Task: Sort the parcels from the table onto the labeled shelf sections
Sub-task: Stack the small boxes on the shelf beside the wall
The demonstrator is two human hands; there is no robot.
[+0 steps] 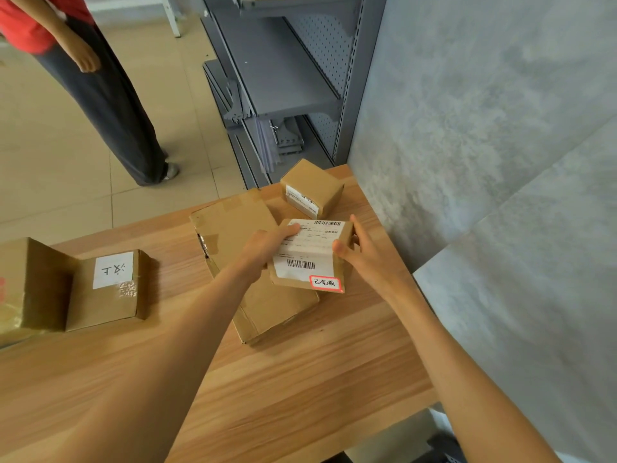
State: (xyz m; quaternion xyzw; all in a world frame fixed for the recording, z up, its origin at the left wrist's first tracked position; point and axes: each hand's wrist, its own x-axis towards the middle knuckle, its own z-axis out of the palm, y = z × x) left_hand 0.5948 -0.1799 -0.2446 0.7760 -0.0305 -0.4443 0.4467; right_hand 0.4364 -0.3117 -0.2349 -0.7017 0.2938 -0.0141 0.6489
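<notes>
A small cardboard parcel (309, 262) with a white shipping label and a red-bordered sticker is held over the wooden table (300, 379). My left hand (267, 248) grips its left edge, fingers over the label. My right hand (360, 252) grips its right side, thumb on top. Beneath it lies a large flat cardboard box (240, 235). A small cube parcel (312, 188) stands behind, near the table's far corner. At the left sit a parcel with a handwritten white label (107, 289) and a bigger box (30, 285). The grey metal shelf unit (287, 78) stands beyond the table.
A grey wall (484, 162) runs close along the table's right edge. A person in a red top and dark trousers (110, 105) stands on the tiled floor at the upper left. Loose metal shelf parts (283, 142) lie on the bottom shelf.
</notes>
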